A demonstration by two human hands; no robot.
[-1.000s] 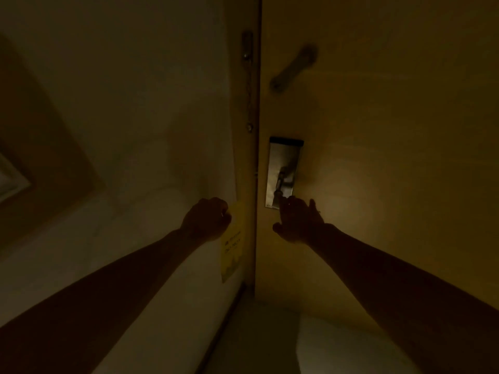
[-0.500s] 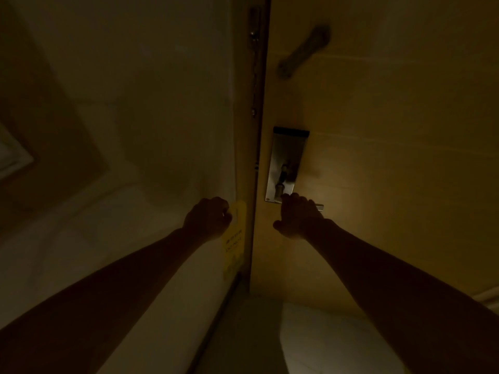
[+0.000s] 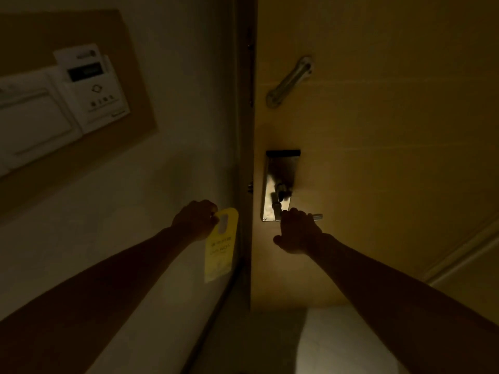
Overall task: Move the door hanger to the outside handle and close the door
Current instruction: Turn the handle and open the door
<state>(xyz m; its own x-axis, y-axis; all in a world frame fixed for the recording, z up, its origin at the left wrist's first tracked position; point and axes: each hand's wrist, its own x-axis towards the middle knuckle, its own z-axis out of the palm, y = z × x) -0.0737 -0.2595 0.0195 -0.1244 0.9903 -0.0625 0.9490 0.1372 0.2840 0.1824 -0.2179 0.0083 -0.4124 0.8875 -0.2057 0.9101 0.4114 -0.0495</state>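
Dim hotel-style entry, single head view: pale wall (image 3: 151, 184) on the left carrying a switch panel (image 3: 89, 87), wooden door (image 3: 378, 157) on the right, door frame (image 3: 244, 130) as a dark strip between them. No bench here; the door and wall carry everything.

Change over the last second: the view has tilted and pulled back so the panel now shows, and the door hanger (image 3: 220, 244) is far more exposed, its slot clear of the fingers. Left hand (image 3: 195, 222) still pinches the hanger's top edge, closed on it, with the yellow card dangling just beside the frame edge. Right hand (image 3: 298, 232) has settled onto the inside lever handle (image 3: 314, 216), fingers wrapped over it, closed; only the lever tip pokes out past the knuckles. Lock plate (image 3: 278, 184) sits above the hand, and a swing-bar latch (image 3: 291, 81) sits higher up the door.

Judgement: hanger is off the inside handle and the door is about to be pulled open; outside handle not in view, so the transfer is not yet done.

Room: the door edge looks shut or nearly shut against the frame, so no gap for the hanger yet. The floor below looks free for the swing. The left arm is close to the frame edge and could get clipped.
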